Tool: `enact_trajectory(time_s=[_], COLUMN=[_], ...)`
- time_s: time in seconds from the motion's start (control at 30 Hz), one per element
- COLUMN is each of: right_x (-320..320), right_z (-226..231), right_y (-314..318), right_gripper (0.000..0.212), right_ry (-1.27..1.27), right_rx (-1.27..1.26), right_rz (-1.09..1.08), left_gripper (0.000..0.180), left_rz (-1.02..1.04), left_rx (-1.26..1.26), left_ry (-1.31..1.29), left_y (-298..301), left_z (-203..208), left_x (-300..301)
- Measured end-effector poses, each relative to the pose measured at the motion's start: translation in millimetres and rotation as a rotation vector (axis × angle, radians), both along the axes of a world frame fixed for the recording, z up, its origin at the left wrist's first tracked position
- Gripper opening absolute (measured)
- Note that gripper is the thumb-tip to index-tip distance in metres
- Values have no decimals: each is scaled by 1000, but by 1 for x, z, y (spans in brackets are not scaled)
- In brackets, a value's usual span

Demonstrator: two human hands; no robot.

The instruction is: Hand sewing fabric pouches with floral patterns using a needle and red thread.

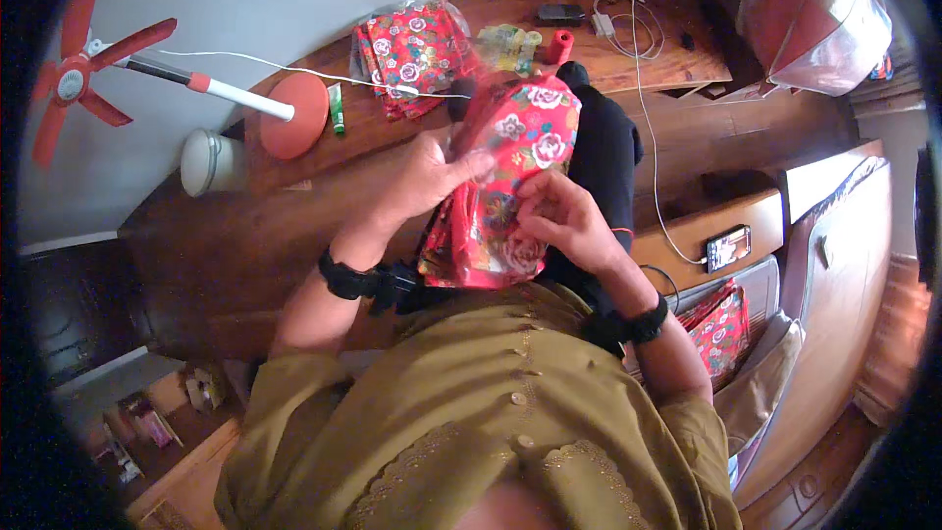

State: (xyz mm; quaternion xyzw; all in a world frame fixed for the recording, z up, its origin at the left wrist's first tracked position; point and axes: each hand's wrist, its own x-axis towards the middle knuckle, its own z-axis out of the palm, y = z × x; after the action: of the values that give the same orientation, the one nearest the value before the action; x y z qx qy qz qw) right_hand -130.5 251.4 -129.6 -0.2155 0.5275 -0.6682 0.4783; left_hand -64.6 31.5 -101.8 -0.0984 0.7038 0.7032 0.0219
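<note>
A red floral cloth packet (535, 142), folded into an oblong with a glossy clear film over it, is held upright in front of my body. My left hand (437, 177) grips its left edge, thumb across the front and the other fingers hidden behind. On its right side, my right hand (569, 221) has curled fingers and a thumb pinching at the packet's face; exactly what lies between the fingertips is hard to see. Another stack of red floral packets (412, 49) lies on the wooden table (677, 64) beyond.
Left on the table are a red and white fan (294, 116) and a green tube (337, 108). Farther back lie a red roll (559, 46), a dark handset (560, 14) and a charger (601, 26). A phone (727, 248) with a cable and more floral packets (721, 329) are at right.
</note>
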Motion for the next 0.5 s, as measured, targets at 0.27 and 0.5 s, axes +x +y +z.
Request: enact_trajectory(time_s=[0.27, 0.5], right_x=[-21, -59], right_z=[26, 79], right_y=[25, 42], right_gripper=[8, 11], right_ry=[-50, 214], right_rx=[14, 67], right_rz=[-97, -181], left_gripper=[41, 23], left_rz=[244, 225], left_rx=[-513, -694], left_ry=[242, 506], left_y=[5, 22], left_z=[35, 40], left_x=[-17, -56])
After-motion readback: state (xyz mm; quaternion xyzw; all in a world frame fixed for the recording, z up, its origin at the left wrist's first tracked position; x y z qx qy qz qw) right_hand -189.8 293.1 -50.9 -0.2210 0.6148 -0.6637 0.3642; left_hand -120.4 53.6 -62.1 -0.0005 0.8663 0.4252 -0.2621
